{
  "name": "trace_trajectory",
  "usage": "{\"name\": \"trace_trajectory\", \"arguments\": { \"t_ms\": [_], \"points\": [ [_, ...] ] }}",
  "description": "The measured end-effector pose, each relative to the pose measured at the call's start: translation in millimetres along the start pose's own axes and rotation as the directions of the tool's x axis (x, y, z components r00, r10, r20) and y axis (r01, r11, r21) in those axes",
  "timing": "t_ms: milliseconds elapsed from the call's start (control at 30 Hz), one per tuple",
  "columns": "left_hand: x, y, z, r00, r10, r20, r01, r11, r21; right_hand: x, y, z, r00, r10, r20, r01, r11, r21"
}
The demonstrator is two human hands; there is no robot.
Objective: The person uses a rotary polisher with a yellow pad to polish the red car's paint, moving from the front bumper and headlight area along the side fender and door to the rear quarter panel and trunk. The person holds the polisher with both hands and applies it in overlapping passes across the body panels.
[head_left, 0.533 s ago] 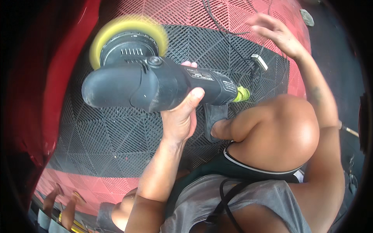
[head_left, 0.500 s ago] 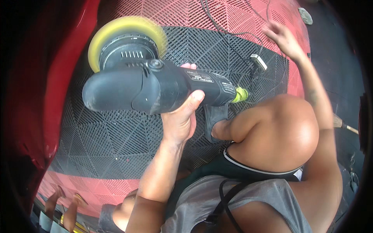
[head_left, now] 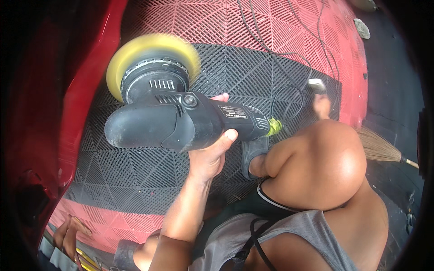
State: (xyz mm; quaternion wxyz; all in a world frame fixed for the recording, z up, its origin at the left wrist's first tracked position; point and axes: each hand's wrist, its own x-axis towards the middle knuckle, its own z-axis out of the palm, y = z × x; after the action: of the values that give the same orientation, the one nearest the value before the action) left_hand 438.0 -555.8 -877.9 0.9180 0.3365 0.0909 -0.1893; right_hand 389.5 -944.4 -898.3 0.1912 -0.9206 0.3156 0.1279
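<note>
My left hand (head_left: 210,153) grips the body of a black electric polisher (head_left: 228,118) from below, its thumb over the near side. The polisher's round yellow pad (head_left: 151,45) tilts up at the far left, clear of the mat, its rim smeared. Yellow-green tape (head_left: 274,127) wraps the tool's tail, where the cord leaves. Beyond my raised knee, my right hand (head_left: 322,106) is partly hidden and blurred by motion. Its fingers appear closed on the near end of a small white socket block (head_left: 316,84) on a cord.
A red car panel (head_left: 90,86) runs along the left. Dark cords (head_left: 271,52) cross the grey and red grid mat (head_left: 144,180). My sandalled foot (head_left: 255,165) rests near the polisher's tail. A broom (head_left: 382,147) and a stone (head_left: 361,28) lie right; another person's feet (head_left: 68,232) show lower left.
My right hand has come down from the upper right to the white block, which has shifted and turned. My left hand still holds the polisher. The view has shifted slightly.
</note>
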Motion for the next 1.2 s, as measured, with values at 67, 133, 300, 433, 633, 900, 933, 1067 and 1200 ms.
{"name": "trace_trajectory", "arguments": {
  "t_ms": [67, 133, 300, 433, 633, 900, 933, 1067, 1200],
  "points": [
    [-1.8, 0.1, 4.9, 1.000, 0.001, 0.011, -0.001, 1.000, -0.003, -70.9, -86.3, -66.0, 0.942, -0.232, 0.242, 0.237, 0.971, 0.008],
    [-0.5, 0.3, 6.9, 0.999, 0.004, 0.052, -0.006, 0.999, 0.036, -111.6, -159.6, -106.9, 0.773, -0.390, 0.501, 0.424, 0.904, 0.051],
    [-0.9, 0.0, 11.3, 0.991, 0.038, 0.125, -0.053, 0.991, 0.124, -147.9, -265.0, -161.9, 0.572, -0.281, 0.771, 0.521, 0.850, -0.076],
    [-0.7, 0.9, 12.9, 0.992, 0.057, 0.113, -0.069, 0.992, 0.108, -158.5, -294.8, -176.9, 0.648, -0.105, 0.754, 0.459, 0.844, -0.277],
    [1.1, 6.0, 17.6, 0.989, 0.089, 0.116, -0.102, 0.989, 0.110, -145.2, -312.5, -163.3, 0.606, 0.210, 0.767, 0.261, 0.858, -0.442],
    [7.4, 15.8, 21.0, 0.981, 0.103, 0.163, -0.118, 0.990, 0.083, -128.1, -221.9, -155.4, 0.633, -0.132, 0.763, 0.326, 0.939, -0.108],
    [8.0, 15.6, 23.2, 0.980, 0.094, 0.178, -0.108, 0.992, 0.068, -116.6, -184.4, -146.4, 0.743, -0.168, 0.648, 0.274, 0.959, -0.066],
    [1.8, 23.0, 15.3, 0.981, 0.115, 0.155, -0.137, 0.980, 0.144, 8.0, 8.5, -53.7, 0.998, -0.031, -0.057, 0.036, 0.994, 0.099],
    [1.7, 14.3, 12.1, 0.986, 0.123, 0.110, -0.147, 0.957, 0.250, 93.7, 119.6, -20.6, 0.850, 0.137, -0.509, 0.018, 0.957, 0.288]
  ]
}}
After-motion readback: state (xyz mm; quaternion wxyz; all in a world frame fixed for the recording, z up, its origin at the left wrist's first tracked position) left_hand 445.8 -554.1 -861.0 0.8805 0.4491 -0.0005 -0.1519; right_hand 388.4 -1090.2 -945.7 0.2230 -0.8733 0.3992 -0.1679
